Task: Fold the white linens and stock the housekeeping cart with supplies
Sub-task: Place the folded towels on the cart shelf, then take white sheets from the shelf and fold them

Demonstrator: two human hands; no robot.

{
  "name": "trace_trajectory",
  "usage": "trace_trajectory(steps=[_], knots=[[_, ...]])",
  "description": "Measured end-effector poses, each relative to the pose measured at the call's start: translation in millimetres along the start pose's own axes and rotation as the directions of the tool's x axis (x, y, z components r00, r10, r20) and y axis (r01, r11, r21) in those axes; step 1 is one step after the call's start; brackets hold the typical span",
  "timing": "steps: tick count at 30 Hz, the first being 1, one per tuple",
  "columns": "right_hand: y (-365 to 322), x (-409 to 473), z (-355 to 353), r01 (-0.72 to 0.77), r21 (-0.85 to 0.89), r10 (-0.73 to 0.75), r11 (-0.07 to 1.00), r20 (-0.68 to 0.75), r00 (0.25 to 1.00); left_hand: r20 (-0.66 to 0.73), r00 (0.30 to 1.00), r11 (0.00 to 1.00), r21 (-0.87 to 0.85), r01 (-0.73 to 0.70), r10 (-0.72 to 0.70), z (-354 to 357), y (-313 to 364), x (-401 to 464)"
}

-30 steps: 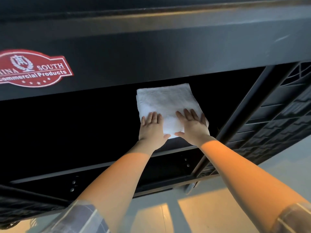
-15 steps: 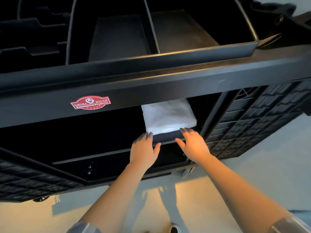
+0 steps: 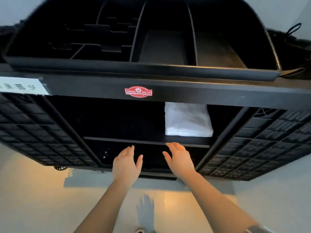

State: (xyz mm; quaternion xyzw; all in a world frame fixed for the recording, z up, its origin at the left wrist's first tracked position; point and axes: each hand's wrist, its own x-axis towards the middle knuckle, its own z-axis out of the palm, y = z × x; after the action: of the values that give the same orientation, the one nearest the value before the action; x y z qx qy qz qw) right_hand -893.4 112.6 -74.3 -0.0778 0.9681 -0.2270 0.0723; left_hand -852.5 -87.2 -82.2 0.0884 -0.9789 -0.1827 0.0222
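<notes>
Pale floor (image 3: 42, 199) beneath a black housekeeping cart (image 3: 185, 89). One white folded towel (image 3: 187, 119), neatly squared, lies on the middle shelf (image 3: 134, 140), right side. Left hand (image 3: 126, 163) and right hand (image 3: 180, 158) hover before it, fingers relaxed, holding nothing.

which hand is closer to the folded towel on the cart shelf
The right hand: it sits just below the folded white towel, while the left hand is off to the towel's left.

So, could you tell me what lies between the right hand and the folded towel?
Only the shelf's dark front edge separates right hand from towel, in the head view.
</notes>
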Motion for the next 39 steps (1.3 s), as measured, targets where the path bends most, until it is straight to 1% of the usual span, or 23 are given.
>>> trace_trajectory(steps=[2,5,7,9,11,13,16,19,22,26,28,31,34,39], knots=[[-18,3,8,0.075,0.010,-0.075,0.997,0.032,0.997,-0.010,0.995,0.995,-0.010,0.103,-0.103,-7,-20,-14],[-48,4,25,0.206,0.001,-0.205,0.979,0.099,0.974,-0.070,0.965,0.968,-0.027,0.251,-0.252,-18,-50,-42],[-71,0,38,0.315,-0.013,-0.309,0.949,0.158,0.938,-0.117,0.924,0.931,-0.029,0.363,-0.364,-25,-69,-66],[-94,-9,54,0.421,-0.010,-0.409,0.907,0.217,0.887,-0.148,0.866,0.879,-0.050,0.475,-0.477,-29,-86,-97],[-119,-24,69,0.522,0.015,-0.506,0.853,0.272,0.819,-0.169,0.800,0.817,-0.081,0.571,-0.576,-30,-100,-132],[-142,-44,85,0.616,0.046,-0.594,0.786,0.331,0.733,-0.187,0.721,0.743,-0.110,0.660,-0.668,-28,-109,-171],[-174,-82,109,0.737,0.072,-0.695,0.672,0.404,0.595,-0.212,0.577,0.610,-0.157,0.777,-0.789,-26,-117,-234],[-204,-128,132,0.836,0.117,-0.778,0.536,0.454,0.435,-0.240,0.419,0.470,-0.220,0.855,-0.876,-28,-121,-299],[-229,-179,154,0.893,0.190,-0.820,0.407,0.506,0.267,-0.262,0.254,0.325,-0.279,0.903,-0.931,-30,-123,-361],[-257,-253,179,0.928,0.262,-0.831,0.266,0.550,0.083,-0.271,0.060,0.154,-0.341,0.928,-0.961,-31,-121,-441],[-268,-290,190,0.939,0.285,-0.828,0.195,0.561,0.001,-0.272,-0.028,0.079,-0.374,0.924,-0.962,-31,-119,-480],[-282,-345,206,0.942,0.317,-0.823,0.110,0.561,-0.093,-0.267,-0.155,-0.027,-0.427,0.904,-0.951,-30,-119,-537],[-297,-403,226,0.938,0.345,-0.809,0.044,0.562,-0.169,-0.252,-0.239,-0.099,-0.467,0.879,-0.938,-29,-126,-593],[-324,-506,265,0.925,0.380,-0.787,0.004,0.571,-0.231,-0.234,-0.303,-0.162,-0.478,0.863,-0.924,-31,-156,-694]])
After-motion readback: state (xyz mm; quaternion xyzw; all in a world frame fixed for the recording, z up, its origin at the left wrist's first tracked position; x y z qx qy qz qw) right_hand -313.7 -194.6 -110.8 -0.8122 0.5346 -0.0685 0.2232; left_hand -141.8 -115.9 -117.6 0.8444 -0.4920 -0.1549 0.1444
